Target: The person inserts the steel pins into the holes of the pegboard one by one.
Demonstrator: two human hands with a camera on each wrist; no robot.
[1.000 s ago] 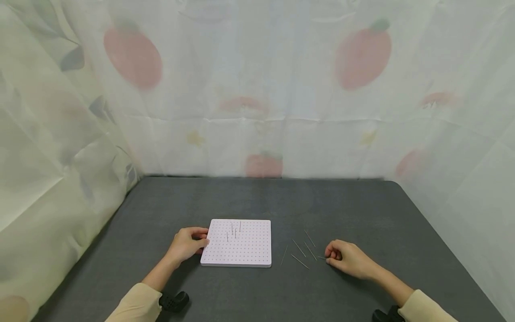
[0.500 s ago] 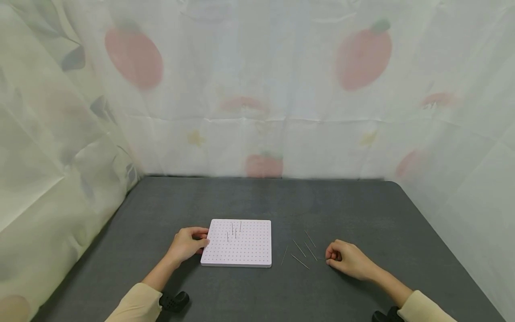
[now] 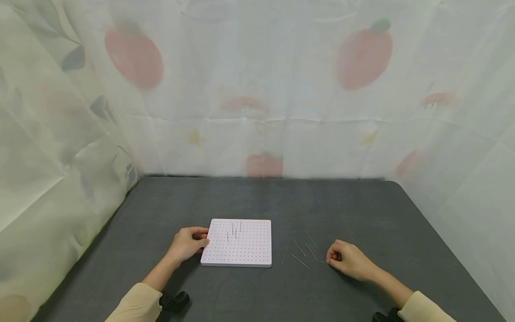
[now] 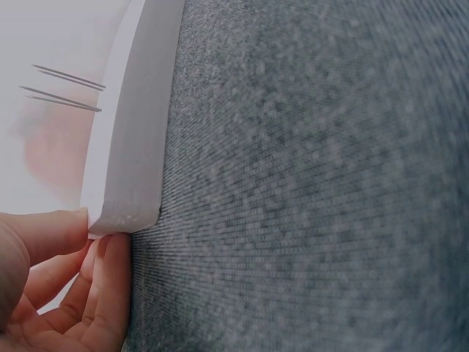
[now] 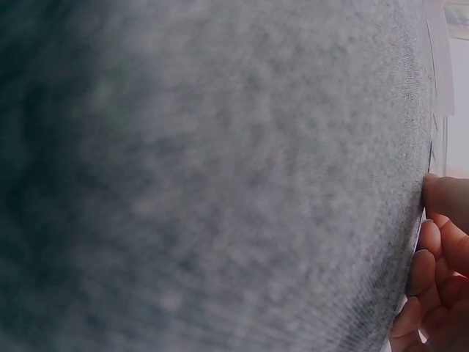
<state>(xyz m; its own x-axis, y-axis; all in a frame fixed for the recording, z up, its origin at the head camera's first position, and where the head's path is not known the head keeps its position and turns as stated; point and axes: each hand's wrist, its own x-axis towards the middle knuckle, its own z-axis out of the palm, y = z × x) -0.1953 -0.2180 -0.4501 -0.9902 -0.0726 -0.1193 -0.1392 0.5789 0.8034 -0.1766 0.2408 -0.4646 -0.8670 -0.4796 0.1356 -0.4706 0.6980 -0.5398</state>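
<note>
A white pegboard (image 3: 241, 250) with rows of small holes lies on the dark table; several thin needles (image 3: 235, 233) stand upright towards its back left. My left hand (image 3: 187, 245) grips the board's left edge, thumb on top and fingers against the side; the left wrist view shows this hand (image 4: 69, 282) at the board's corner (image 4: 124, 216). To the right of the board, my right hand (image 3: 349, 260) rests low at the table, thumb and finger together on the end of a thin needle (image 3: 323, 261). In the right wrist view the fingers of this hand (image 5: 443, 257) are curled.
Several loose needles (image 3: 300, 261) lie scattered on the dark table (image 3: 257, 295) between the board and my right hand. A patterned curtain (image 3: 257, 89) hangs behind the table and along its sides.
The needle at my right fingertips has turned slightly, its free end now lower in the head view. My left hand and the board have stayed in place.
</note>
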